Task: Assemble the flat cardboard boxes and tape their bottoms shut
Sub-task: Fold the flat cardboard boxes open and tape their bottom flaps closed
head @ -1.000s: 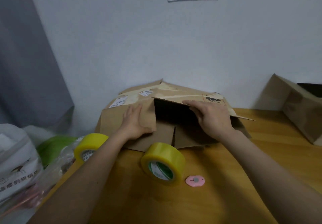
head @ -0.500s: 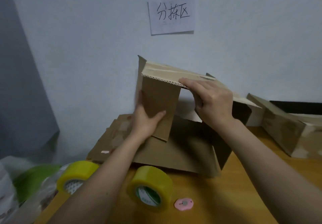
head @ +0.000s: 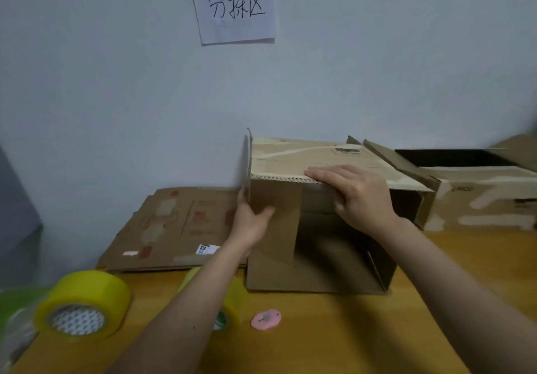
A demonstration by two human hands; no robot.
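A brown cardboard box (head: pixel 316 272) stands squared up on the wooden table (head: pixel 334 341), its open end toward me. My left hand (head: pixel 251 219) grips its left side flap, thumb in front and fingers behind. My right hand (head: pixel 357 193) lies palm-down on the top flap, holding its near edge. Flat cardboard boxes (head: pixel 174 228) lie stacked to the left against the wall. Two yellow tape rolls sit at the front: one (head: pixel 82 304) at left, another (head: pixel 234 301) partly hidden by my left forearm.
A small pink cutter (head: pixel 266 319) lies on the table in front of the box. Another cardboard box (head: pixel 476 199) with an open top stands at right against the wall. A paper sign (head: pixel 235 7) hangs on the wall. Green plastic shows at the far left edge.
The collapsed box was lifted off the flat stack and opened into a square shape, then set down to the right. Both hands kept hold of its flaps.
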